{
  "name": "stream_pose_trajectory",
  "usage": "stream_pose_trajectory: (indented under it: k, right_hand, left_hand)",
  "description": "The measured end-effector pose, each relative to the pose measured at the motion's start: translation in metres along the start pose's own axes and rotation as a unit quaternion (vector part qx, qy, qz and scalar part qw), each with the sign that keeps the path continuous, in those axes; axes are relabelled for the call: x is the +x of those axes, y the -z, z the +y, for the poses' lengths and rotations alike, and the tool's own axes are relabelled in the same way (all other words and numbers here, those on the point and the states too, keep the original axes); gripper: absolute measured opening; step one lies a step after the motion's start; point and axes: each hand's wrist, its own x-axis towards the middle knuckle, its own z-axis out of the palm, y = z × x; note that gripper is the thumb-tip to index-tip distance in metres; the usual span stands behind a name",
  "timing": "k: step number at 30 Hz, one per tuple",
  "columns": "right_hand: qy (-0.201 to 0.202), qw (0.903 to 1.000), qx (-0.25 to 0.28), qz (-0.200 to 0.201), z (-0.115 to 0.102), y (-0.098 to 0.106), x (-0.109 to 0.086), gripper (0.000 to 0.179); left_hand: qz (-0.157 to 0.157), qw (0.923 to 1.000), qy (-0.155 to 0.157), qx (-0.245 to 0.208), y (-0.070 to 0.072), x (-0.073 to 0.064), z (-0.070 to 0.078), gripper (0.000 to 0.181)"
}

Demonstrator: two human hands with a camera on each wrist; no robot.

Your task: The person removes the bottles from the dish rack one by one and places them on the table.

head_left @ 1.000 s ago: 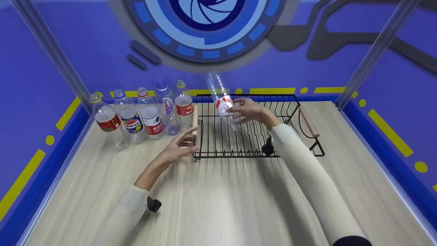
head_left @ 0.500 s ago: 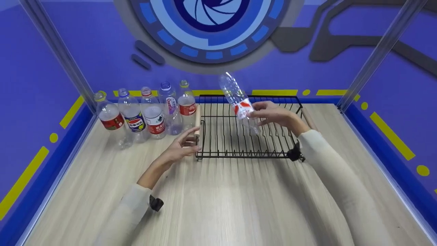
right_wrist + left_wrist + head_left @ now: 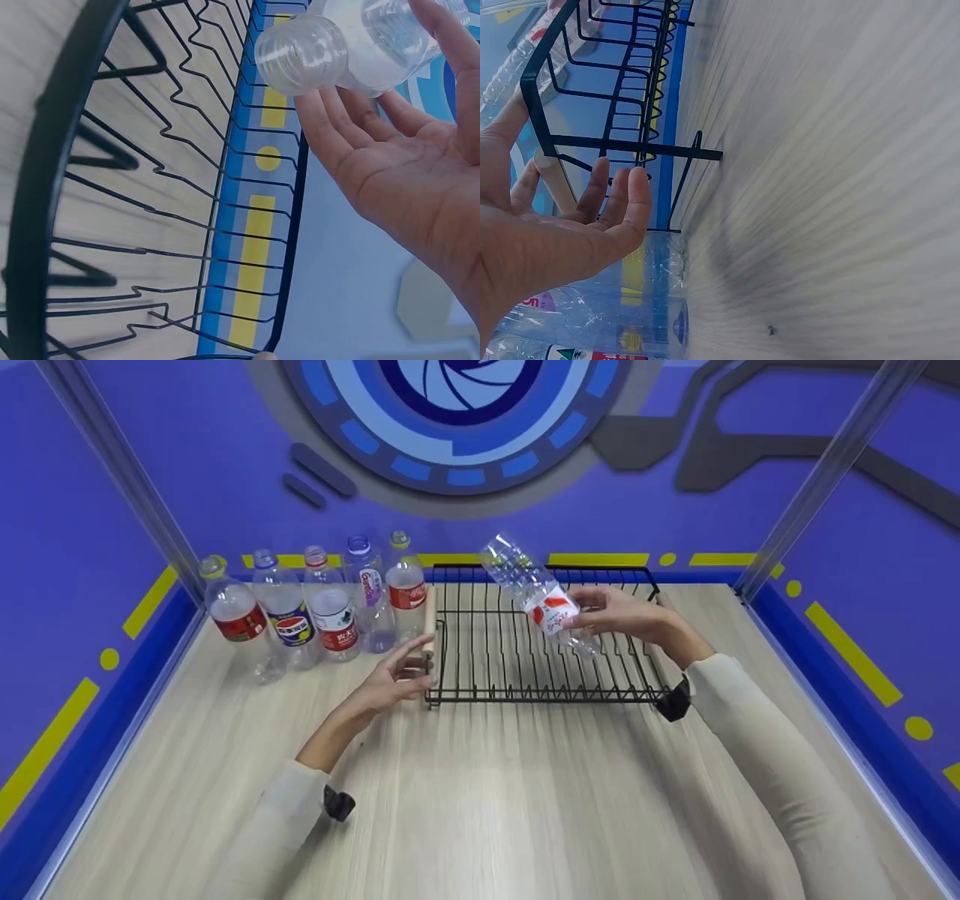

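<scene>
My right hand (image 3: 619, 615) holds a clear plastic bottle (image 3: 551, 607) by its red-and-white label, thumb and fingers on either side. The bottle is tilted over the black wire dish rack (image 3: 517, 699), base up to the left and neck down to the right. In the right wrist view its uncapped neck (image 3: 300, 56) points towards the camera. At the rack's left end, my left hand (image 3: 379, 686) has its loosely bent fingers against the frame beside the wooden handle (image 3: 430, 622). The thumb (image 3: 510, 112) reaches the frame's corner in the left wrist view.
Several uncapped clear bottles stand in a row left of the rack, from a red-labelled bottle (image 3: 240, 626) to another red-labelled bottle (image 3: 406, 596) beside the handle. A blue-purple printed wall (image 3: 675, 525) rises behind the pale wooden table (image 3: 480, 802). Side panels flank it.
My right hand has carried the bottle rightwards over the rack and tilted it further, its base leaning left. The left hand has stayed at the rack's left end.
</scene>
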Motion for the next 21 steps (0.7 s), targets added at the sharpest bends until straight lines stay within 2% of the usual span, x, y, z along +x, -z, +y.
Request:
stream_pose_trajectory:
  k: [11, 21]
  right_hand:
    - [0.011, 0.9989, -0.029, -0.036, 0.0015, -0.003, -0.0055, 0.046]
    - [0.009, 0.9991, -0.021, -0.036, 0.0024, -0.0065, -0.01, 0.06]
  left_hand:
    - [-0.005, 1.0, -0.004, 0.004, 0.0003, 0.0, -0.0003, 0.073]
    - [-0.004, 1.0, -0.004, 0.006, 0.0005, -0.001, 0.0008, 0.074]
